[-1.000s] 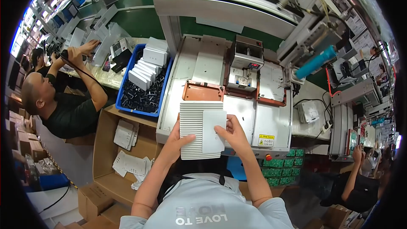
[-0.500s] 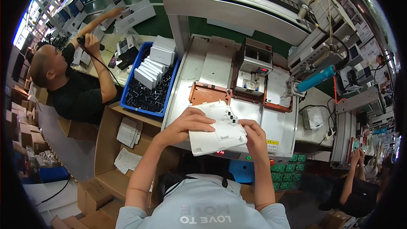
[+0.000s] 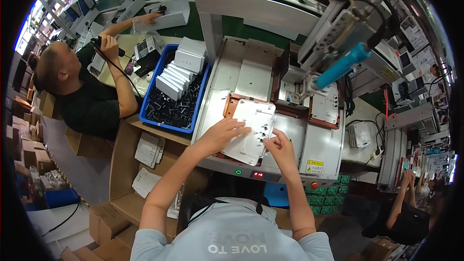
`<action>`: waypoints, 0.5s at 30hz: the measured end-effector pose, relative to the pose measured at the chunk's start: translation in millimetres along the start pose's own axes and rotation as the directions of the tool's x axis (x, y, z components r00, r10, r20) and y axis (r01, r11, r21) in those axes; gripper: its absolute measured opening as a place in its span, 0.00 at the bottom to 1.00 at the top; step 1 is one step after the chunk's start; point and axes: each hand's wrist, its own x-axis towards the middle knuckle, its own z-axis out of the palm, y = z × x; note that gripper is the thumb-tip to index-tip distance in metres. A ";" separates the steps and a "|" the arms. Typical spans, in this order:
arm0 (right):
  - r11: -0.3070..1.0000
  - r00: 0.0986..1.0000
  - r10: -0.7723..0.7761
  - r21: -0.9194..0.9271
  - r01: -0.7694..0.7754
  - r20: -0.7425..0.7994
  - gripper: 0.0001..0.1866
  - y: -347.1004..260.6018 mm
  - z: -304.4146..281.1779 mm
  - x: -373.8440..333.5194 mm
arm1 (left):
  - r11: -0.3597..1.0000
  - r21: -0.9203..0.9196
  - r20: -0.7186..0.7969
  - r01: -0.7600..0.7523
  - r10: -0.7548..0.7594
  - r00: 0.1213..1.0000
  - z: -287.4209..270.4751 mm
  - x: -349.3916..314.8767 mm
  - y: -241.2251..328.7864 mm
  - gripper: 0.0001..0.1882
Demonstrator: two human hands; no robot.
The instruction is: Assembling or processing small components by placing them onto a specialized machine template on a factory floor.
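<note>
A white plastic panel (image 3: 248, 118) lies tilted in front of me, over the brown-orange fixture frame (image 3: 229, 107). Small black pieces (image 3: 265, 128) sit in a row near its right side. My left hand (image 3: 221, 136) grips the panel's left part, fingers stretched across its face and thumb hidden. At the right edge, my right hand (image 3: 281, 151) has its thumb and forefinger pinched together beside the black pieces. What sits between those fingertips is too small to make out.
A blue bin (image 3: 145, 108) of black parts and stacked white panels (image 3: 175, 78) stands left. Ahead is a gantry machine with a teal cylinder (image 3: 342, 66) above a second fixture (image 3: 325, 104). A cardboard box (image 3: 121, 183) holds more panels. A co-worker (image 3: 84, 92) sits at left.
The panel has turned more upright and moved farther over the fixture. My right fingers have shifted down along its edge to the black pieces. The machine's teal cylinder has moved left.
</note>
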 end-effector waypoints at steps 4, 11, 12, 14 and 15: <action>0.998 1.000 -0.007 -0.067 0.007 0.005 0.25 11.8 2.9 14.6 | 0.975 -0.135 -0.155 0.178 -0.198 0.968 9.8 -4.7 12.3 0.26; 0.922 0.997 -0.030 -0.388 0.000 -0.071 0.13 13.7 3.2 25.9 | 0.922 0.260 -0.149 0.286 -0.255 0.955 24.5 3.8 37.8 0.32; 0.921 0.997 -0.026 -0.389 -0.005 -0.076 0.13 13.8 3.3 25.5 | 0.924 0.256 -0.146 0.284 -0.253 0.956 29.8 4.6 38.3 0.32; 0.866 0.992 -0.091 -0.498 0.036 -0.086 0.13 11.7 5.3 24.5 | 0.893 0.316 -0.156 0.319 -0.282 0.947 37.9 7.0 38.9 0.32; 0.845 0.991 -0.079 -0.535 0.008 -0.109 0.12 7.2 7.0 23.9 | 0.895 0.315 -0.151 0.317 -0.282 0.947 40.1 7.2 38.2 0.32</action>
